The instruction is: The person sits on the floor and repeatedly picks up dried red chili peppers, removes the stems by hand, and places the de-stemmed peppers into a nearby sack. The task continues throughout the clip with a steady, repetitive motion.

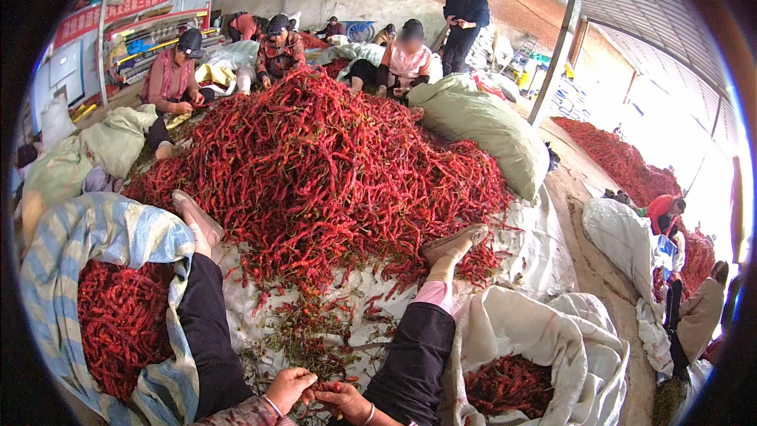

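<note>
Low in the view, between my outstretched legs, my two hands come close together. Several dark red chili peppers [326, 387] show between them. My right hand [348, 402] is closed around these chilies. The fingers of my left hand [289, 389] are pinched together at the chilies' end; what lies in the pinch is too small to make out. Just beyond my hands, green stems and bits [311, 339] litter a white sheet [244, 300]. A large heap of red chilies [339, 166] rises past my feet.
On my left stands a blue-and-white striped sack [102, 225] holding red chilies [122, 323]. A white sack [579, 339] on my right holds darker chilies [509, 385]. Full pale green sacks [485, 122] flank the heap. Several people sit around it; two stand behind, near a metal post [561, 47].
</note>
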Tool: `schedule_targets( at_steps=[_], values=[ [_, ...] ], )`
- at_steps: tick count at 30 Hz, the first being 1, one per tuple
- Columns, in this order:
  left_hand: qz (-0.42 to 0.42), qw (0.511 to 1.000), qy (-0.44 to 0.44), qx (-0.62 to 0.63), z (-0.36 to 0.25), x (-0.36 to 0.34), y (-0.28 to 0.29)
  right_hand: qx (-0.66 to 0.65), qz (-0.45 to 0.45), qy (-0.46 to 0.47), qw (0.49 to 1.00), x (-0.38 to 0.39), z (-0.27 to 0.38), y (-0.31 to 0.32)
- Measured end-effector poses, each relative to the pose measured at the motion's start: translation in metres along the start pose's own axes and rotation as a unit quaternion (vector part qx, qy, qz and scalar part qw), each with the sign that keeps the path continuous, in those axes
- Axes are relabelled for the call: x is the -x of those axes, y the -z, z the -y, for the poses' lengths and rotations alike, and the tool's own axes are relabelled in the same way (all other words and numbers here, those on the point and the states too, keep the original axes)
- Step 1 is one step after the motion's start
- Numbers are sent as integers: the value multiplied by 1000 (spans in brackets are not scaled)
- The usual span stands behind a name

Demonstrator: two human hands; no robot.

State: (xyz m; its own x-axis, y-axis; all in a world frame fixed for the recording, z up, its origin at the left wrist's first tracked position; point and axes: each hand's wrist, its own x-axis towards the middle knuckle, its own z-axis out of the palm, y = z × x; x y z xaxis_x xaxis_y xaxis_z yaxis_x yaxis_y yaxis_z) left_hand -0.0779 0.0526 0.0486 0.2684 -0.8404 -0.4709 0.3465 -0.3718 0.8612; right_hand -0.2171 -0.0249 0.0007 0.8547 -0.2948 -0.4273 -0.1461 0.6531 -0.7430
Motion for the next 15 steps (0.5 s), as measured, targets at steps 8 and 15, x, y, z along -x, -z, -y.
schedule_targets(
  at_steps=[8,15],
  values=[
    [-25,963,-141,-227,5,0,8,-3,-7,-35,999,4,8,-6],
    [-70,737,-388,-549,-5,25,-2,19,53,-62,996,12,13,-4]
  ],
)
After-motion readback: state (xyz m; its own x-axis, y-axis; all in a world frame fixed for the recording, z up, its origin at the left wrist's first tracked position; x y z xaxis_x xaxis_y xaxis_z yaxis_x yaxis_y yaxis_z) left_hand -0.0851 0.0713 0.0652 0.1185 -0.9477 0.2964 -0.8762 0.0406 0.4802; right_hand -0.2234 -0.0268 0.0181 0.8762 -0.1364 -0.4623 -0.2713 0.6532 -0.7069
